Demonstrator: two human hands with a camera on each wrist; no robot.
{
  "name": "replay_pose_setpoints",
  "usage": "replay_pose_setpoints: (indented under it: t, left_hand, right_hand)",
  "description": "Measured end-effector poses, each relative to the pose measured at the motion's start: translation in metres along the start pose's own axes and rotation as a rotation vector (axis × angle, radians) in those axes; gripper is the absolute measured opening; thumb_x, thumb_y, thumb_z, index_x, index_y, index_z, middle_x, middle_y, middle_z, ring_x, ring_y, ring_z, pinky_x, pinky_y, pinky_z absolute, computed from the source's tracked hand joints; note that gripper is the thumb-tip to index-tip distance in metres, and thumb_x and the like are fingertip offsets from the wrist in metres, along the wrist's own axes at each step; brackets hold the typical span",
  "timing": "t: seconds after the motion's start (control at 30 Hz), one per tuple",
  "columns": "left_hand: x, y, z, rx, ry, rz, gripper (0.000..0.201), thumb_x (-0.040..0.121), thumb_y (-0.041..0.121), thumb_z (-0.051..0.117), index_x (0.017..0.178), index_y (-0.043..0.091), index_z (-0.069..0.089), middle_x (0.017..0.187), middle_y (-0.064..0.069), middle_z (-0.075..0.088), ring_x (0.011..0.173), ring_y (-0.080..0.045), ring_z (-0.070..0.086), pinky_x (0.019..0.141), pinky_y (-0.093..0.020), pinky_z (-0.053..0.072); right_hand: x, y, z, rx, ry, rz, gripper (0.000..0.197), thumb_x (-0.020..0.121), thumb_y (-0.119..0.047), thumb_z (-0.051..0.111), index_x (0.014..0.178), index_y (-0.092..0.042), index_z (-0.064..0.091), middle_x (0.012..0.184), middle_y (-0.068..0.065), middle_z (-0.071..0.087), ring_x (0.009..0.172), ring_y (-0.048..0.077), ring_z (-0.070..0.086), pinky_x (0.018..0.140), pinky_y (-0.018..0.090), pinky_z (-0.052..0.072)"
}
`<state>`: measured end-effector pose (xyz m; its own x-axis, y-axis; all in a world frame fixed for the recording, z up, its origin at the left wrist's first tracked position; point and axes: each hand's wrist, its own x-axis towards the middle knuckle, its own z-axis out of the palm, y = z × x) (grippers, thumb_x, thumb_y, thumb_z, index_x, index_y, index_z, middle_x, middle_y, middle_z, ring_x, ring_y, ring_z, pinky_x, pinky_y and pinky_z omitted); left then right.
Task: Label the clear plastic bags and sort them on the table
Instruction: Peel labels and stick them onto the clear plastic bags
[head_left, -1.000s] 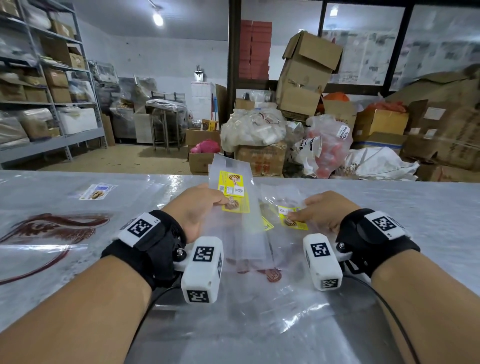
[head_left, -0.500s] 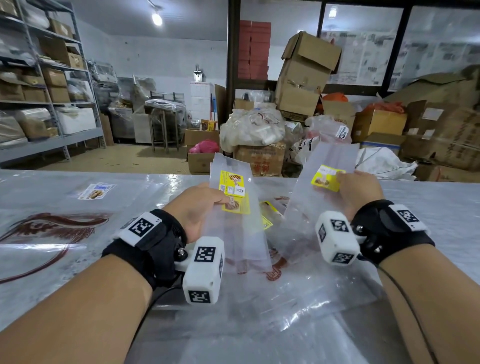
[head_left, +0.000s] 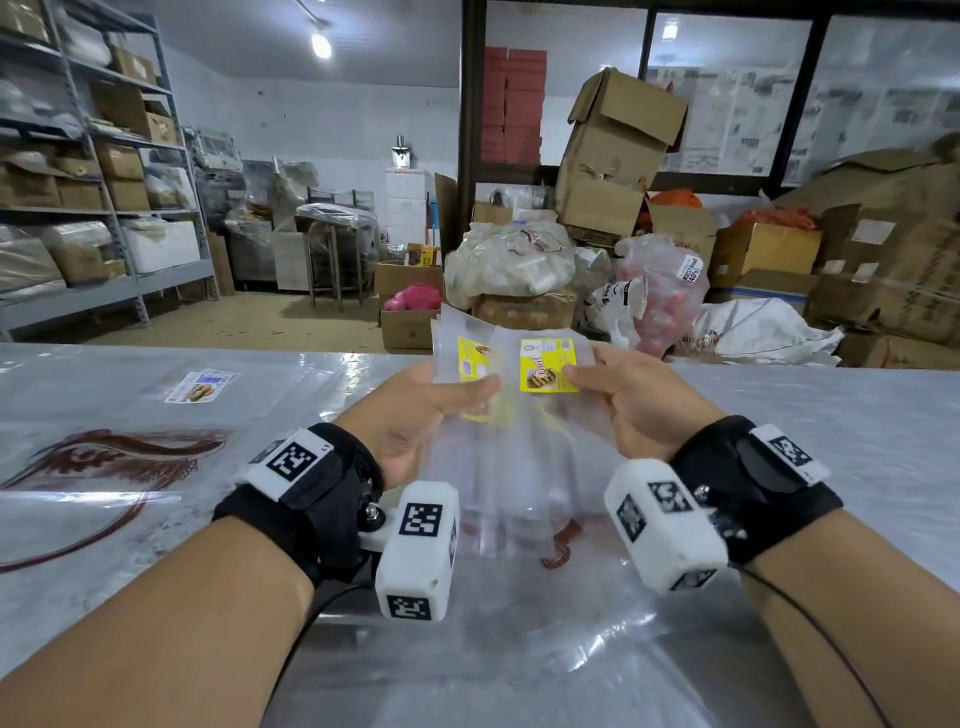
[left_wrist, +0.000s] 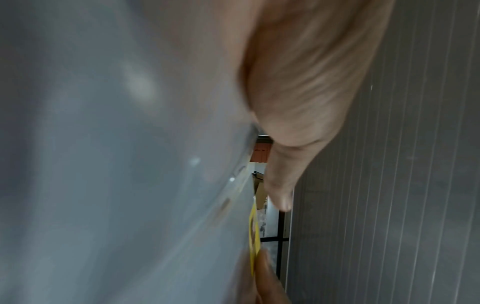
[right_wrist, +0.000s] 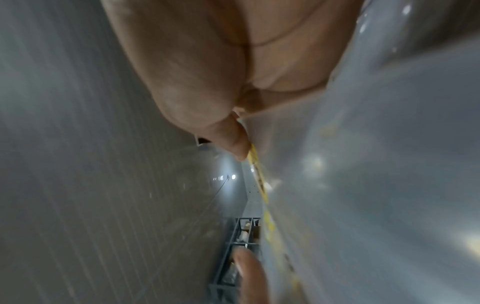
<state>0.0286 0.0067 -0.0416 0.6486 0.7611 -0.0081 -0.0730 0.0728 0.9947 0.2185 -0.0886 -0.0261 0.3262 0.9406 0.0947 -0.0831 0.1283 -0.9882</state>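
Over the middle of the table (head_left: 779, 415), both hands hold up a floppy stack of clear plastic bags (head_left: 498, 467), so they hang above the surface. Left hand (head_left: 421, 415) pinches the stack with its thumb on top, beside a yellow label (head_left: 470, 358). Right hand (head_left: 623, 405) pinches the front bag at a second yellow label (head_left: 549, 365). Glossy plastic sheeting (head_left: 156, 493) covers the table out to its far edge, with one loose label (head_left: 201, 386) toward the far left.

Cardboard boxes (head_left: 615, 150), metal shelving (head_left: 98, 208)
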Motion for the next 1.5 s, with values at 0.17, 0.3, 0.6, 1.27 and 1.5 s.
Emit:
replay_pose_setpoints:
  t: [0.17, 0.3, 0.6, 1.27, 1.5]
  left_hand:
    - [0.000, 0.003, 0.003, 0.005, -0.020, 0.078, 0.056, 0.081, -0.009, 0.072, 0.133, 0.009, 0.060, 0.116, -0.018, 0.073, 0.108, -0.032, 0.071, 0.093, -0.043, 0.058]
    - [-0.002, 0.013, 0.004, -0.006, 0.034, 0.132, 0.046, 0.088, -0.016, 0.053, 0.127, 0.007, 0.063, 0.114, -0.024, 0.072, 0.091, -0.027, 0.070, 0.075, -0.033, 0.060]
    - [-0.039, 0.071, -0.005, 0.036, 0.122, 0.184, 0.040, 0.068, 0.010, 0.068, 0.105, 0.015, 0.055, 0.121, -0.012, 0.060, 0.116, -0.030, 0.058, 0.107, -0.046, 0.043]
    - [-0.252, 0.063, -0.276, 0.166, 0.642, -0.048, 0.013, 0.093, 0.002, 0.052, 0.095, 0.010, 0.063, 0.084, -0.012, 0.068, 0.065, -0.026, 0.060, 0.064, -0.032, 0.047]
    - [-0.296, 0.080, -0.362, 0.515, 0.937, -0.112, 0.034, 0.078, -0.001, 0.059, 0.098, 0.017, 0.078, 0.087, -0.012, 0.075, 0.076, -0.029, 0.068, 0.078, -0.040, 0.057]
  right_hand:
    - [0.003, 0.000, 0.013, -0.290, 0.048, -0.167, 0.035, 0.096, -0.001, 0.062, 0.128, -0.013, 0.057, 0.124, 0.004, 0.069, 0.096, 0.013, 0.067, 0.067, 0.015, 0.045]
    - [0.004, -0.005, 0.022, -0.456, 0.121, -0.203, 0.017, 0.094, -0.020, 0.070, 0.107, -0.025, 0.062, 0.109, -0.007, 0.065, 0.069, 0.000, 0.062, 0.054, 0.015, 0.042]
    - [0.003, -0.038, 0.080, -0.116, -0.058, -0.151, 0.017, 0.105, -0.009, 0.049, 0.090, -0.016, 0.054, 0.091, 0.006, 0.075, 0.091, 0.024, 0.073, 0.080, 0.037, 0.060]
    - [-0.010, 0.020, 0.409, -0.180, -0.471, 0.002, 0.023, 0.102, -0.003, 0.048, 0.105, -0.016, 0.066, 0.088, 0.003, 0.074, 0.067, 0.018, 0.068, 0.056, 0.028, 0.054]
    - [-0.007, 0.037, 0.516, -0.114, -0.590, 0.199, 0.020, 0.098, -0.010, 0.064, 0.112, -0.001, 0.053, 0.091, 0.015, 0.063, 0.067, 0.025, 0.059, 0.048, 0.027, 0.054]
